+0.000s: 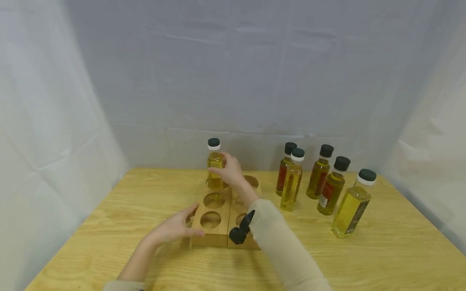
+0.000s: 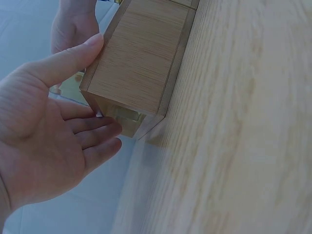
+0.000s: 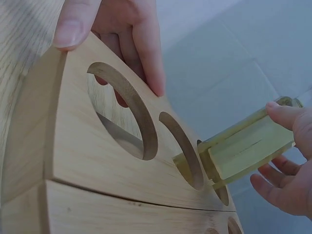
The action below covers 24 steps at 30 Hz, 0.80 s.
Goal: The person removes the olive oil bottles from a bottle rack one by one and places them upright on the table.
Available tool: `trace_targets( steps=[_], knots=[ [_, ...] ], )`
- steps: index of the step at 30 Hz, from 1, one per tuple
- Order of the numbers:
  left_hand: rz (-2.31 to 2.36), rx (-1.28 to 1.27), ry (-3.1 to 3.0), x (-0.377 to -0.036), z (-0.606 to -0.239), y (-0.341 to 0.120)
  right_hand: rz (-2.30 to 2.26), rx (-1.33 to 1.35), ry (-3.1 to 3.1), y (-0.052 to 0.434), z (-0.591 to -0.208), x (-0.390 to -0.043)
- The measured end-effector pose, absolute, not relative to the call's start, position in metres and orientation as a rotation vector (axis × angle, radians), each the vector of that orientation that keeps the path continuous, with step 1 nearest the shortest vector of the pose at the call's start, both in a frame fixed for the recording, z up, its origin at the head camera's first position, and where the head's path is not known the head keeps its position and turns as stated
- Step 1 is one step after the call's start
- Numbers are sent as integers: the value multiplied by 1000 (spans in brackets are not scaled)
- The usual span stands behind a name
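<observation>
Two wooden bottle racks with round holes stand side by side; the left rack point(image 1: 210, 240) has a bottle of yellow oil point(image 1: 214, 163) in its farthest hole. That bottle stands upright, with a dark green cap and white collar. My right hand point(image 1: 233, 173) holds it by its upper body, thumb on one side and fingers on the other. In the right wrist view, the base of the oil bottle point(image 3: 248, 148) is down inside the hole. My left hand point(image 1: 171, 229) grips the left rack's near corner, thumb at its front edge and fingertips inside its hollow end point(image 2: 127, 116).
Right of the racks stand several oil bottles: dark-capped ones with red labels, such as the bottle point(image 1: 330, 190), and green-capped ones, such as the large bottle point(image 1: 350, 208). The right rack point(image 1: 244, 243) sits under my right forearm. A pale curtain point(image 1: 233, 81) hangs behind the wooden table point(image 1: 145, 190).
</observation>
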State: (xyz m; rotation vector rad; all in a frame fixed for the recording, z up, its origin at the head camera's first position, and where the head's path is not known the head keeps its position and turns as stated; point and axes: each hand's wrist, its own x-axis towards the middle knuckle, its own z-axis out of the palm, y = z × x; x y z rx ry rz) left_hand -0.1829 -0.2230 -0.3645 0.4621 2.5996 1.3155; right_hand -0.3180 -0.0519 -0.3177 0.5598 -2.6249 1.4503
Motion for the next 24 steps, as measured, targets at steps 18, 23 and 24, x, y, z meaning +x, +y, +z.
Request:
trace_targets(
  steps=[18,23,24],
  knots=[
    [1337,458,2566,-180,-361,-226,1491,446,-2513,-41,-315,-312],
    [1336,450,2580,-180,-362,-226,1578,462,-2455,-34,-307,-316],
    [1334,450,2584,-180,-362,-226,1591,458,-2450,-33,-305,-316]
  ],
)
